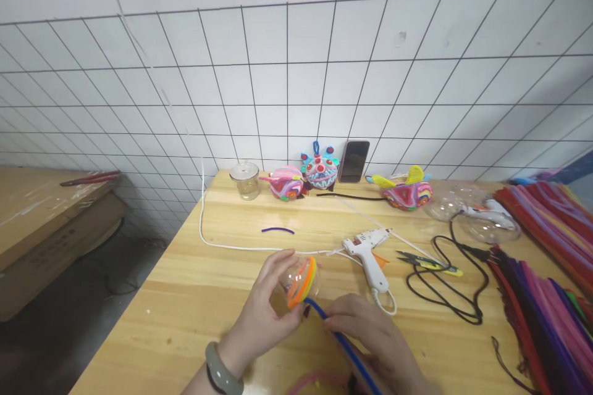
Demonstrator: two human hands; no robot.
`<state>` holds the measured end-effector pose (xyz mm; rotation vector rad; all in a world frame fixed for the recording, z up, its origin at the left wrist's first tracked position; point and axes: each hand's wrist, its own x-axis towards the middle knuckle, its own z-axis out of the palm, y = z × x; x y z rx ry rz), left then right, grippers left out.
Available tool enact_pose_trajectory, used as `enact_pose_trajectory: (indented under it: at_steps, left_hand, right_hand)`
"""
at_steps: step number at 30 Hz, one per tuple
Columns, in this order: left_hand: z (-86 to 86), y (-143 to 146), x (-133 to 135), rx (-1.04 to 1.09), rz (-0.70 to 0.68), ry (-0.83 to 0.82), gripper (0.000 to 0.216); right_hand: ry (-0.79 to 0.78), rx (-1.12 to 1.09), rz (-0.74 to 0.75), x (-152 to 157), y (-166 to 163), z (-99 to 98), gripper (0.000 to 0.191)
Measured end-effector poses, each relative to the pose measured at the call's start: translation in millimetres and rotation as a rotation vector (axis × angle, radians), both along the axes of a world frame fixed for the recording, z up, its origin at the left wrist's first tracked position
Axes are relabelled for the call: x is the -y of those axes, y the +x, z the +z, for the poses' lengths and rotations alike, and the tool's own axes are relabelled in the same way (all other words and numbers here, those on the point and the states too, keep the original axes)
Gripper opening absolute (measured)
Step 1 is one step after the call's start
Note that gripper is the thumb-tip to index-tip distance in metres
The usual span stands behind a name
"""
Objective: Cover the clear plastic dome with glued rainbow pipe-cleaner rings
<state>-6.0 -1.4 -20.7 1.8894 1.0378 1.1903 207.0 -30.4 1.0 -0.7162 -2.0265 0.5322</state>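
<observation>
My left hand (266,302) is closed around a clear plastic ball (288,278). Orange and yellow pipe cleaners (306,281) run as bands over the ball's side. In my right hand (370,333) a long blue pipe cleaner (345,344) is pinched, its far end touching the ball beside the orange and yellow bands. The rest of the blue strand trails down past my right palm to the bottom edge. Part of the ball is hidden behind my left fingers. A white glue gun (368,256) lies just beyond my right hand.
Finished colourful ornaments (320,171), a lidded glass jar (245,181) and a phone (354,160) line the wall. Yellow-handled snips (430,263) lie by a coiled black cord (445,302). Bundles of pipe cleaners (551,315) fill the right side. A purple piece (278,230) lies mid-table.
</observation>
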Motion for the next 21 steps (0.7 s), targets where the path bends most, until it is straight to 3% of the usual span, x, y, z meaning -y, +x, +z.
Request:
enact_pose_trajectory:
  at_steps: [6,12,16,18,20,21]
  left_hand:
    - [-0.4,1.4,-1.1,0.030,0.004,0.021,0.065]
    - [-1.9,-0.5,-2.0,0.032,-0.009,0.006,0.065]
    - [-3.1,-1.1,-2.9,0.005,-0.014,0.002,0.062]
    - [-4.1,-1.5,-3.2,0.009,-0.001,0.002,0.063]
    - [-5.4,-2.1,-3.1,0.024,0.013,0.015,0.064]
    - [-6.1,-2.3,-3.0,0.031,0.019,0.025,0.064]
  right_hand:
    - [0.174,0.097,0.028,-1.0,2.9,7.3,0.022]
    - [0.056,0.068,0.009,-3.1,10.9,3.7,0.031]
    - [0.084,0.071,-0.017,-5.5,12.9,0.5,0.031]
    - [0.093,0.138,-0.194,-13.7,19.4,-7.8,0.026]
    - [0.039,0.311,-0.605,-26.4,30.8,-19.7,0.025]
    - [-0.010,0.362,-0.703,-33.2,37.4,-25.8,0.026]
